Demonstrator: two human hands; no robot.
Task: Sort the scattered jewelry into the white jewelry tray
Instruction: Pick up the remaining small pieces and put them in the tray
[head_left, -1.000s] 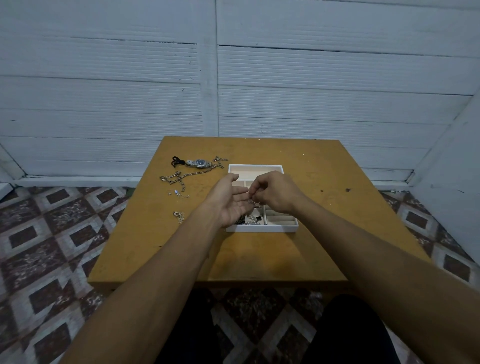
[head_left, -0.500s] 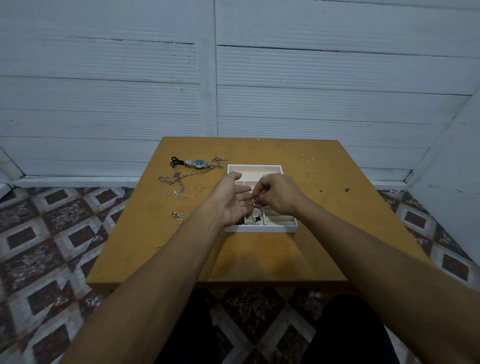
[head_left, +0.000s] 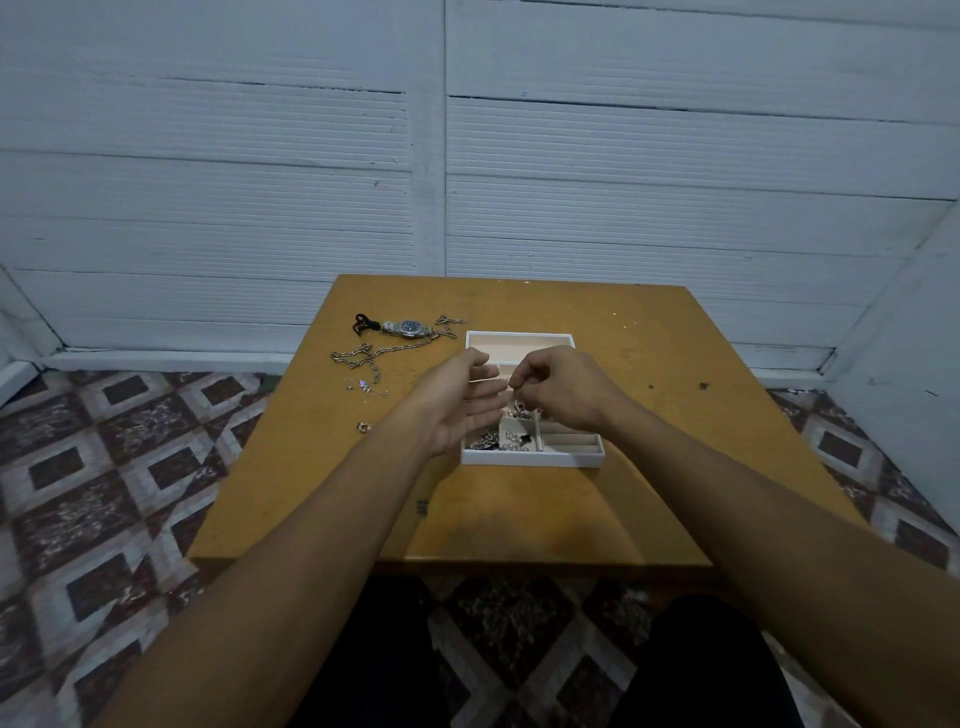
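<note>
The white jewelry tray sits mid-table with several small silver and dark pieces in its front left compartments. Over its left half my left hand is open, palm turned right, fingers spread. My right hand hovers over the tray's middle with fingertips pinched on a small piece of jewelry that dangles into the tray. Left of the tray lie a silver watch, a long chain, a second small chain, tiny earrings and a ring.
A black hair tie lies beside the watch. The yellow-brown table stands against a white slatted wall, with patterned floor tiles around it. My knees show below the table's front edge.
My right hand's fingers have lifted a little from the left palm and now pinch the small piece above the tray. The left hand has opened slightly wider.
</note>
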